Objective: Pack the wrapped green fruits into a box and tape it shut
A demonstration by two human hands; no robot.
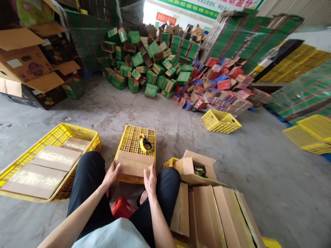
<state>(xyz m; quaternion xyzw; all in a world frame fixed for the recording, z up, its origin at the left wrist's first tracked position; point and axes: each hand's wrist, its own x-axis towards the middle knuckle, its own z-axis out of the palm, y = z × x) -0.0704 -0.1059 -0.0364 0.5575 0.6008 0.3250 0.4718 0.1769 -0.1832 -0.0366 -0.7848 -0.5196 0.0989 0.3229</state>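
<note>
Left hand (111, 175) and right hand (150, 179) press flat on left and right ends of small cardboard box (133, 164); fingers spread, no closed grip. Box rests on near edge of upturned yellow crate (130, 139), between knees. Tape dispenser (145, 143) on crate, just beyond box.

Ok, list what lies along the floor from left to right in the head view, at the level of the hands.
Yellow crate of taped boxes → left hand → cardboard box → right hand → open carton → stack of flat cartons.
</note>
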